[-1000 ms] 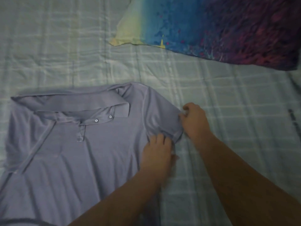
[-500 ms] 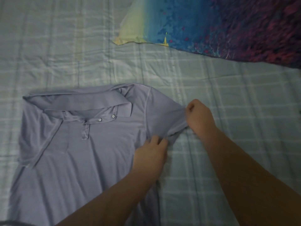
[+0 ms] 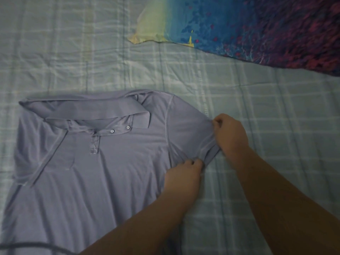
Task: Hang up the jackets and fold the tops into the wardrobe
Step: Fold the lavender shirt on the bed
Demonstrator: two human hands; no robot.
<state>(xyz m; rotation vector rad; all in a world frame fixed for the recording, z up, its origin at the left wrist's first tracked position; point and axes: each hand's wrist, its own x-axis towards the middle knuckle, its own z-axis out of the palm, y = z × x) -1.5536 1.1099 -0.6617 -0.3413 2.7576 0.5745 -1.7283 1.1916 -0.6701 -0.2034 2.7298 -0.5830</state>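
A lilac polo shirt [image 3: 103,172] lies front up on the bed, collar toward the far side, its placket unbuttoned with two small buttons showing. Its left sleeve is folded inward over the body. My right hand [image 3: 230,135] pinches the outer hem of the shirt's right sleeve and holds it taut. My left hand [image 3: 183,178] grips the lower edge of the same sleeve near the armpit seam. The shirt's bottom runs out of view at the near edge.
The bed is covered by a pale green checked sheet [image 3: 266,116]. A pillow [image 3: 248,28] in yellow, blue and purple lies at the far right. No wardrobe or jackets are in view.
The right hand has pulled the sleeve hem outward to the right, spreading the sleeve flatter. The left hand has stayed at the sleeve's lower edge. The view has shifted slightly.
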